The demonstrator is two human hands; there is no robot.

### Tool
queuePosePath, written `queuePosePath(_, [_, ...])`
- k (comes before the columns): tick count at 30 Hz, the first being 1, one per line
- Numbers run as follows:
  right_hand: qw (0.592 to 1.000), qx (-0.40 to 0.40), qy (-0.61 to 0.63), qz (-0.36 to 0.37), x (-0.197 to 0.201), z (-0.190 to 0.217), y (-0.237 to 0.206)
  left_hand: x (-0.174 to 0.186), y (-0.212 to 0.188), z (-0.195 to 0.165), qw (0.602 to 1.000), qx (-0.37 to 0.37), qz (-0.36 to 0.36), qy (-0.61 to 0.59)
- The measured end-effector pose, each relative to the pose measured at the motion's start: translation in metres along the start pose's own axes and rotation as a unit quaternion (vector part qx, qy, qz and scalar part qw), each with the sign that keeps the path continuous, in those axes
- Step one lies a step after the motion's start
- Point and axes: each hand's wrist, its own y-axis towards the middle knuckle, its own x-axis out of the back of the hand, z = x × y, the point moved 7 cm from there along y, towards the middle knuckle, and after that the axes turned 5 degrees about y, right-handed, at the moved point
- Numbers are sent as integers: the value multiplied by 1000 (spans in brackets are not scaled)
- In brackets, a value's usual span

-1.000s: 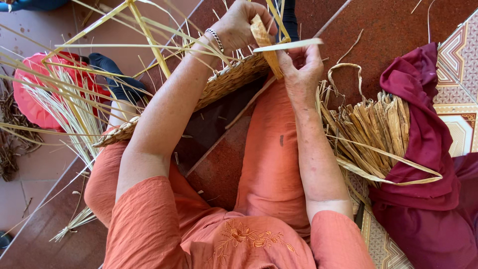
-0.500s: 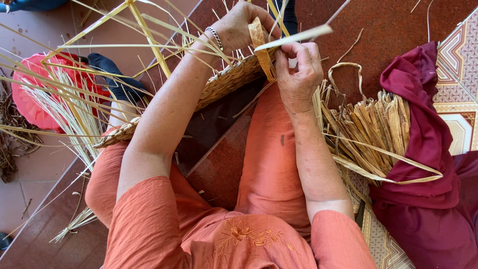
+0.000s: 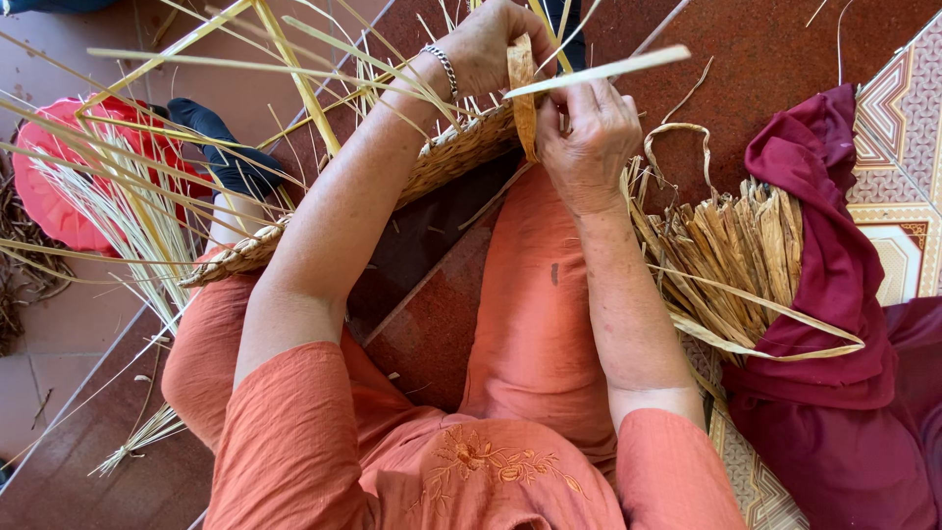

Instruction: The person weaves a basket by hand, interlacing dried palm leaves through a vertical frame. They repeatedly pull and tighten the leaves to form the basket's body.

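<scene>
Reddish floor tiles fill the left of the view, with a brown mat higher up and a patterned mat at the far right; the person sits on the floor in orange clothes.

Farthest left lies a red hat, half hidden behind a spray of pale loose stalks. Next comes the woven basket, resting tilted across the lap, its finished rim running from the left knee up toward the hands. The left hand, a silver bracelet on its wrist, is clenched over the far end of the rim. Just beside it a tan strip stands almost upright against the rim.

The right hand has moved in since a second ago: then it was held a little apart and higher, now it is closed in a pinch touching the strip at the basket edge. A pale flat strip passes over its fingers and sticks out to the right, tilted more steeply than before. Judged from this, one more weaving pass is being drawn snug.

Right of the forearm lies a bundle of dried strips, partly wrapped in a maroon cloth.
</scene>
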Motion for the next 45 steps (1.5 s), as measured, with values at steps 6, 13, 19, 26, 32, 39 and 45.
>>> queuePosePath(6, [994,-53,91,-4,6,-17,-4,10,-18,1,991,-13,-33,-126])
queuePosePath(13, [988,-140,31,50,100,-52,-77,6,-30,-15,995,-35,-36,-86])
queuePosePath(19, [969,-186,-146,77,197,-84,-129,2,-35,-22,997,-38,-12,-66])
queuePosePath(26, [974,-188,-82,100,186,-70,-101,17,-39,-38,997,-70,-22,36])
queuePosePath(32, [976,-97,127,146,51,-30,-33,19,-41,-40,995,-61,-83,-5])
queuePosePath(39, [983,-147,73,88,26,-63,-17,14,-40,-31,990,-73,-122,-13])
queuePosePath(45, [989,-113,29,86,27,-64,-21,11,-41,-18,984,-52,-159,-60])
